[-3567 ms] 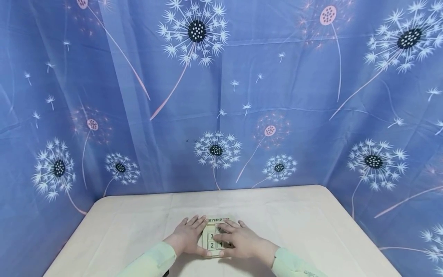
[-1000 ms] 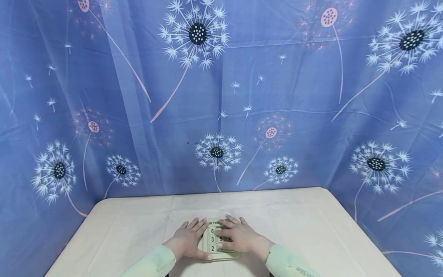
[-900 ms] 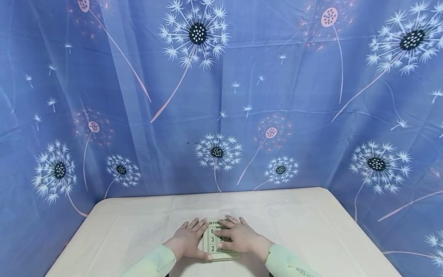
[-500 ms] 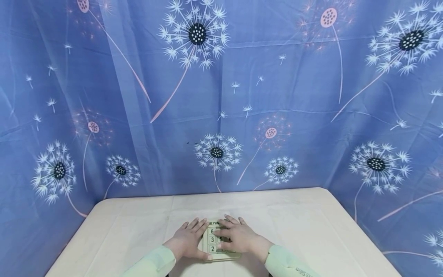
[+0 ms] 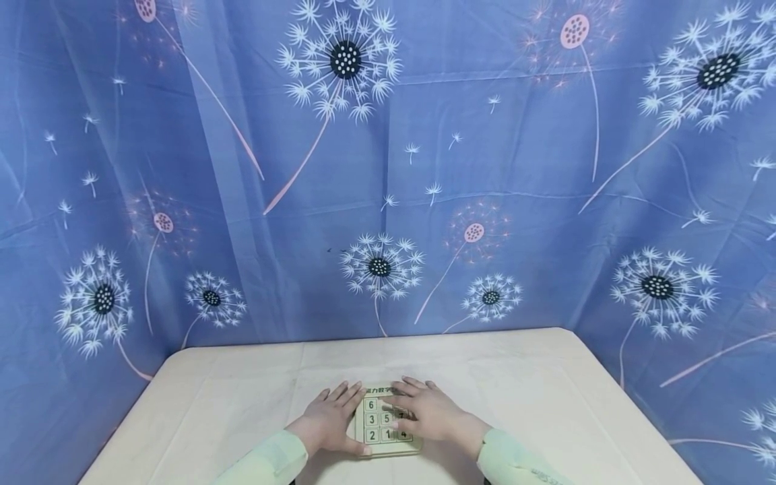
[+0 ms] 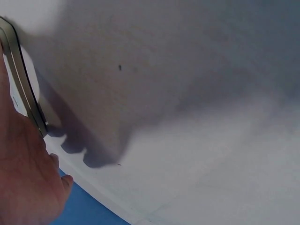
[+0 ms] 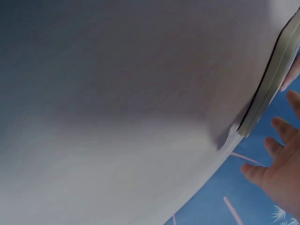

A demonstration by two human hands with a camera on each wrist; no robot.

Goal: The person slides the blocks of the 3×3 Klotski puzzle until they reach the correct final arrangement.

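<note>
A pale green number slide puzzle (image 5: 388, 450) lies flat on the table in the head view, dark characters along its top. Tiles 6, 3, 5, 2, 1 and 4 show, and a 7 partly. My left hand (image 5: 327, 421) rests along its left side, fingers straight at the upper left edge and thumb on the lower edge. My right hand (image 5: 433, 412) is over the right side, fingers spread, index and thumb above the tiles; it hides the upper right tiles. In the wrist views, the puzzle's side edge (image 6: 26, 84) shows beside the left hand and apart from the right fingers.
A cream-covered table (image 5: 242, 377) with rounded far corners spreads around the puzzle. Blue curtains (image 5: 424, 168) with dandelion prints stand behind it and on both sides. Shadows of the hands fall on the tabletop.
Since 3.6 seconds ago the 6 tile has come to show in the top left cell. In the last half second my right hand has drawn back to the right, uncovering 1 and 4. My left hand stays put.
</note>
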